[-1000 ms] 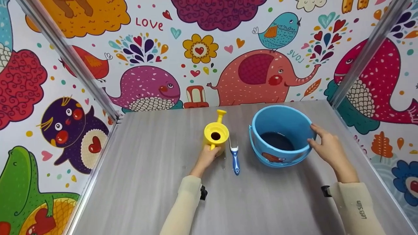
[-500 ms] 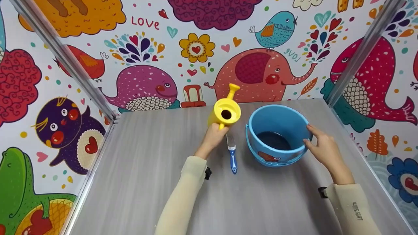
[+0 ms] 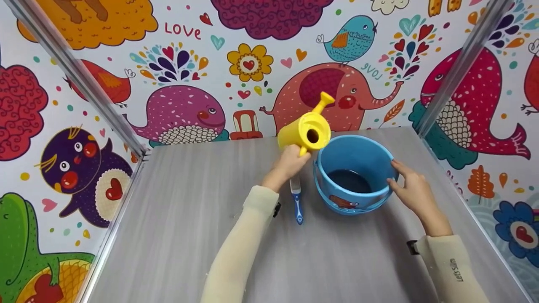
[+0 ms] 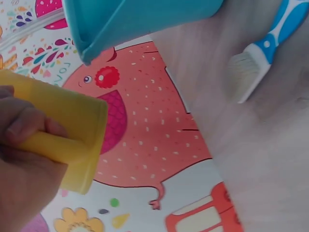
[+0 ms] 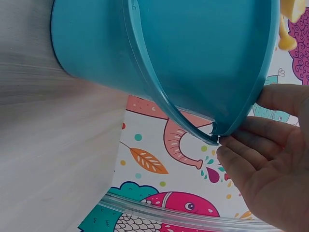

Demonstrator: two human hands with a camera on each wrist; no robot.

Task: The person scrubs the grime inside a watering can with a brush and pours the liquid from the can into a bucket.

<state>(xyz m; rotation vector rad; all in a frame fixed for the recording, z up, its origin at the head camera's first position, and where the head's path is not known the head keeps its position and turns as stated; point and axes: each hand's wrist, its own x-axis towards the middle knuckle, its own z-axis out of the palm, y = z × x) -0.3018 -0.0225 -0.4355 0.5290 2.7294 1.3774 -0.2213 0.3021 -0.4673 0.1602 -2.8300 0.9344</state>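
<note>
My left hand grips the handle of a yellow watering can, raised off the table and tilted right. Its top opening faces the bucket, and its spout points up and right. The blue bucket stands upright with dark liquid at its bottom. At the bucket's right rim, my right hand holds the edge between thumb and fingers; some fingertips are hidden in the right wrist view. A paintbrush with a blue and white handle and pale bristles lies left of the bucket.
The grey wood-grain table carries these things. Behind it rises a wall with cartoon animal prints, and metal posts stand at its back corners. The bucket's bail hangs down along its side.
My left hand has lifted the watering can from beside the paintbrush, up and right to the bucket's left rim, tilting it further. My right hand stays on the bucket.
</note>
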